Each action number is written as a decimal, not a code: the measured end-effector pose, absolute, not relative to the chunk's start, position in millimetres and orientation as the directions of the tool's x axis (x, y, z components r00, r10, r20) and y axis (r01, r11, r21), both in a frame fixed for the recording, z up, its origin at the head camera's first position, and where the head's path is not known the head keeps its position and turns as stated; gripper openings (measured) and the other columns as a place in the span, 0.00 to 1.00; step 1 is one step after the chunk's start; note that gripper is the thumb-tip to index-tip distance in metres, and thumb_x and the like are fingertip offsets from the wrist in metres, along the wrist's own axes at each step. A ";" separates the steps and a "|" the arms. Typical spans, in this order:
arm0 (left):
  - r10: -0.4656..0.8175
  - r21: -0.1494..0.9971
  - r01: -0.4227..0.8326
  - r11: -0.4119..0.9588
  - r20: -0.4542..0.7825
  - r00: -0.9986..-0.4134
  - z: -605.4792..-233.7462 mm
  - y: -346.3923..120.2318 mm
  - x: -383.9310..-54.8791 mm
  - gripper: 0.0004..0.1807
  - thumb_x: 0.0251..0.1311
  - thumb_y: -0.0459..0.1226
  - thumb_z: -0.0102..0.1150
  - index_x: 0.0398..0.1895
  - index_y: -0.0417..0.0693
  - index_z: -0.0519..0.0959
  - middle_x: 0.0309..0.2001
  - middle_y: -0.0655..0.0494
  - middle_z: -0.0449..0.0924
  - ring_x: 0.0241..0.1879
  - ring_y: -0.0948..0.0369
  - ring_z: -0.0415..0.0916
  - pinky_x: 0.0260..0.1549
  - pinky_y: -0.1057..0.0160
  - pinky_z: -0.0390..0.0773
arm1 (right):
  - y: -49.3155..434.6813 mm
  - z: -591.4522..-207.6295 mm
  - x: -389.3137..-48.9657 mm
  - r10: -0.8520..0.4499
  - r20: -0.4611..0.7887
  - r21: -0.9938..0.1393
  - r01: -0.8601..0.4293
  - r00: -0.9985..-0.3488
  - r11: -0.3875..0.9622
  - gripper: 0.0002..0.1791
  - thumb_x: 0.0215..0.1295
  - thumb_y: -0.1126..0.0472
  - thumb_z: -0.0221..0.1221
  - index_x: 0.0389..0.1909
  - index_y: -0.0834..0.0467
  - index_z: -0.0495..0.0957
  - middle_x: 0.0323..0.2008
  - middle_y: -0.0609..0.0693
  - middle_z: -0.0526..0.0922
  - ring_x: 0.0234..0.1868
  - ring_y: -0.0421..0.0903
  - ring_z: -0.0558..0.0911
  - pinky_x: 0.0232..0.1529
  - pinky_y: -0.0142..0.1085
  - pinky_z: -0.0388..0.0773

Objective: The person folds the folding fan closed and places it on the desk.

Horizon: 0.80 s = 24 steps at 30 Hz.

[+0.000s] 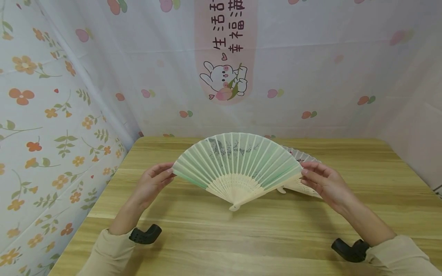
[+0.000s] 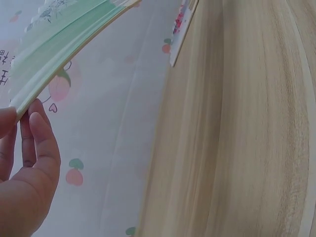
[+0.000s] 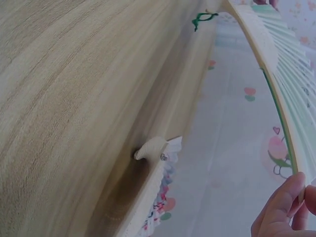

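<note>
A pale green folding fan [image 1: 238, 161] with light slatted ribs is spread wide above the table, a dark branch drawing on its leaf. My left hand [image 1: 152, 184] pinches its left outer corner between thumb and fingers. At the opposite corner my right hand [image 1: 326, 184] pinches the other end guard. The pivot end points down towards me, and a green cord [image 3: 202, 19] hangs there in the right wrist view. Behind the green fan, a second folding fan [image 1: 305, 155], white with red and dark markings, lies on the table, partly hidden by the green fan and my right hand.
The wooden table [image 1: 241, 241] stands against a white curtain [image 1: 293, 73] with a fruit print and a rabbit panel. A flower-patterned curtain [image 1: 51, 134] hangs at the left. Black wrist mounts [image 1: 146, 234] sit at both cuffs.
</note>
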<state>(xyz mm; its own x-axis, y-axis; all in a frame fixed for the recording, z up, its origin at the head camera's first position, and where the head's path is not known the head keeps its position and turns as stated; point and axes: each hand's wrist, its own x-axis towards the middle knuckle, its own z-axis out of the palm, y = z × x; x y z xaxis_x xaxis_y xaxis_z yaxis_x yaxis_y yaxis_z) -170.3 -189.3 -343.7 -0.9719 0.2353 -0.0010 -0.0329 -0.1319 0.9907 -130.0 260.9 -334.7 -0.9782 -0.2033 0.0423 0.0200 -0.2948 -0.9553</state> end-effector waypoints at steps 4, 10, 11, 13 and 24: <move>0.243 0.990 -0.032 -0.136 0.002 -0.970 -343.5 -187.7 -170.9 0.06 0.61 0.35 0.50 0.41 0.48 0.74 0.39 0.58 0.75 0.40 0.64 0.73 0.43 0.70 0.72 | 260.8 -334.0 -130.0 -0.211 0.055 -0.955 0.011 -0.976 -0.296 0.10 0.62 0.69 0.51 0.42 0.57 0.75 0.38 0.48 0.75 0.36 0.40 0.78 0.40 0.29 0.75; 0.251 0.992 -0.027 -0.123 0.005 -0.968 -343.4 -184.9 -172.3 0.07 0.61 0.35 0.50 0.42 0.47 0.73 0.40 0.58 0.74 0.41 0.64 0.73 0.44 0.70 0.72 | 259.6 -331.7 -130.4 -0.220 0.043 -0.960 0.021 -0.975 -0.281 0.10 0.62 0.68 0.51 0.43 0.58 0.75 0.38 0.49 0.75 0.36 0.41 0.78 0.40 0.29 0.75; 0.251 0.992 -0.027 -0.123 0.005 -0.968 -343.4 -184.6 -172.5 0.07 0.61 0.35 0.50 0.42 0.47 0.73 0.40 0.58 0.74 0.41 0.64 0.73 0.44 0.69 0.72 | 259.5 -331.3 -130.5 -0.222 0.042 -0.960 0.022 -0.974 -0.279 0.10 0.62 0.68 0.51 0.42 0.58 0.75 0.38 0.49 0.75 0.36 0.41 0.78 0.40 0.29 0.75; 0.252 0.992 -0.024 -0.122 0.008 -0.968 -343.4 -184.1 -172.6 0.07 0.61 0.34 0.49 0.41 0.48 0.73 0.40 0.59 0.74 0.41 0.65 0.73 0.44 0.70 0.72 | 259.1 -330.7 -130.5 -0.223 0.039 -0.962 0.023 -0.974 -0.272 0.09 0.62 0.68 0.51 0.42 0.58 0.75 0.38 0.49 0.75 0.36 0.41 0.77 0.40 0.29 0.75; 0.261 0.991 -0.036 -0.130 -0.001 -0.965 -341.0 -180.6 -175.4 0.06 0.62 0.33 0.49 0.40 0.48 0.74 0.39 0.58 0.75 0.40 0.64 0.74 0.44 0.69 0.72 | 258.1 -329.1 -131.1 -0.230 0.055 -0.967 0.005 -0.972 -0.254 0.10 0.63 0.68 0.50 0.43 0.57 0.75 0.38 0.48 0.74 0.37 0.41 0.77 0.40 0.29 0.75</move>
